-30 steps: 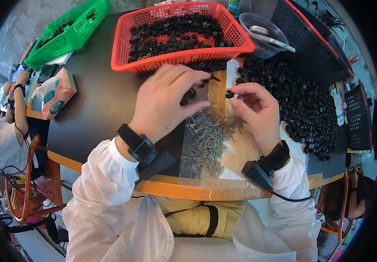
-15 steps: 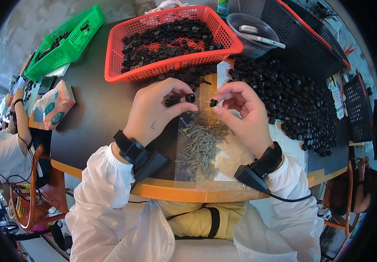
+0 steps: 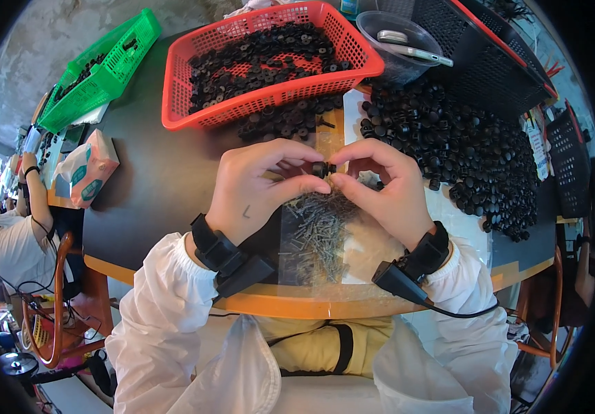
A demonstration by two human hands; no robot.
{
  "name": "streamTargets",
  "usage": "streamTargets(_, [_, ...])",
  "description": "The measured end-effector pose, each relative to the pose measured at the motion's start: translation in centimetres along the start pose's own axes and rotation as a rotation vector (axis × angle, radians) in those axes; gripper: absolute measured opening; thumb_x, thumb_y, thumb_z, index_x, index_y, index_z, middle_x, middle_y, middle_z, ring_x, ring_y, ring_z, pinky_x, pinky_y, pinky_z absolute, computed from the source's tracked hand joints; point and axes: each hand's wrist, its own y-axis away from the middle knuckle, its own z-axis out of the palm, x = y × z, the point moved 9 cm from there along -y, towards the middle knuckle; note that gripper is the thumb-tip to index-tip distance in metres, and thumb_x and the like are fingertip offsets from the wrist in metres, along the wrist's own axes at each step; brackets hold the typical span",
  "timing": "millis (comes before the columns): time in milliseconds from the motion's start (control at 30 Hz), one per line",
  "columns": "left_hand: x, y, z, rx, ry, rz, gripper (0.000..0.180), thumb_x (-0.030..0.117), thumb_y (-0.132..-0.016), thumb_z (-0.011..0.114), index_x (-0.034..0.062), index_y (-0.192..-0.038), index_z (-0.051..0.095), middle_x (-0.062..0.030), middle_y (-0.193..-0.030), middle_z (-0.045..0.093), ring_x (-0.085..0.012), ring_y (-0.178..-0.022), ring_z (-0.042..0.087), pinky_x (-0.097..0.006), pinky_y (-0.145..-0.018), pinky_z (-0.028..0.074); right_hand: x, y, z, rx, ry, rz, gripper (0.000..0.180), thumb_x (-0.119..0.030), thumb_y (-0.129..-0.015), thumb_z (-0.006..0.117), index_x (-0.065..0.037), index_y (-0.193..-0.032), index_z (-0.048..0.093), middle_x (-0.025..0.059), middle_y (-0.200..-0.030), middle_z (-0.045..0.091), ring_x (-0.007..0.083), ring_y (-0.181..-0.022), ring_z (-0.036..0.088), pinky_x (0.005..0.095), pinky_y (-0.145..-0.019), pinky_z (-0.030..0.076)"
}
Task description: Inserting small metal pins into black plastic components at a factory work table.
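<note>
My left hand [image 3: 263, 186] and my right hand [image 3: 387, 186] meet above the table, fingertips pinched together on one small black round part [image 3: 323, 168]. Under them a clear plastic sheet carries a heap of small grey screws [image 3: 318, 231]. A red basket [image 3: 270, 58] full of black parts stands just beyond my hands. To the right lies a large loose pile of black round parts [image 3: 463, 152] on the table.
A green basket [image 3: 101, 69] with black parts sits at the far left, a tissue box [image 3: 84, 172] nearer. A clear tub [image 3: 401, 41] and black crates [image 3: 490, 48] stand at the back right. Another person [image 3: 8, 234] sits at the left, beside a chair [image 3: 56, 303].
My left hand came back from the black parts near the red basket with a black part. Both hands closed together at the middle and now pinch the same small part.
</note>
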Motion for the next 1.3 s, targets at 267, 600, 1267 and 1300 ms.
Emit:
streamTargets(267, [0.0, 0.1, 0.1, 0.002, -0.012, 0.017, 0.031, 0.008, -0.074, 0.082, -0.0026, -0.100, 0.069, -0.0080, -0.084, 0.072, -0.0108, -0.075, 0.067, -0.024, -0.070, 0.054, -0.2, 0.2, -0.1, 0.004, 0.009, -0.006, 0.023, -0.002, -0.079, 0.073, -0.003, -0.101, 0.067, 0.0021, -0.096, 0.069, 0.0074, -0.075, 0.060, 0.0234, -0.070, 0.049])
streamTargets(600, [0.0, 0.2, 0.2, 0.017, 0.021, 0.018, 0.029, 0.007, -0.074, 0.081, -0.0033, -0.098, 0.068, -0.0083, -0.084, 0.072, -0.0116, -0.077, 0.069, -0.025, -0.071, 0.055, -0.3, 0.1, 0.0, 0.032, -0.003, -0.002, 0.023, -0.002, -0.078, 0.074, -0.003, -0.100, 0.067, 0.0019, -0.095, 0.070, 0.0072, -0.073, 0.059, 0.0233, -0.069, 0.048])
streamTargets(1267, [-1.4, 1.0, 1.1, 0.025, 0.473, -0.181, 0.024, 0.001, -0.080, 0.076, -0.0061, -0.101, 0.066, -0.0119, -0.090, 0.071, -0.0127, -0.078, 0.067, -0.025, -0.071, 0.056, -1.0, 1.2, 0.6, 0.056, -0.292, -0.012, 0.025, 0.006, -0.080, 0.071, -0.002, -0.104, 0.072, 0.0066, -0.106, 0.062, 0.0145, -0.098, 0.061, 0.0277, -0.084, 0.052])
streamTargets(1300, [-1.6, 1.0, 1.1, 0.026, 0.490, -0.180, 0.024, 0.001, -0.080, 0.076, -0.0061, -0.101, 0.066, -0.0118, -0.089, 0.071, -0.0127, -0.078, 0.067, -0.025, -0.071, 0.056, -1.1, 1.2, 0.7, 0.050, -0.293, -0.029, 0.027, 0.007, -0.080, 0.071, -0.001, -0.106, 0.070, 0.0066, -0.105, 0.062, 0.0140, -0.097, 0.061, 0.0273, -0.085, 0.052])
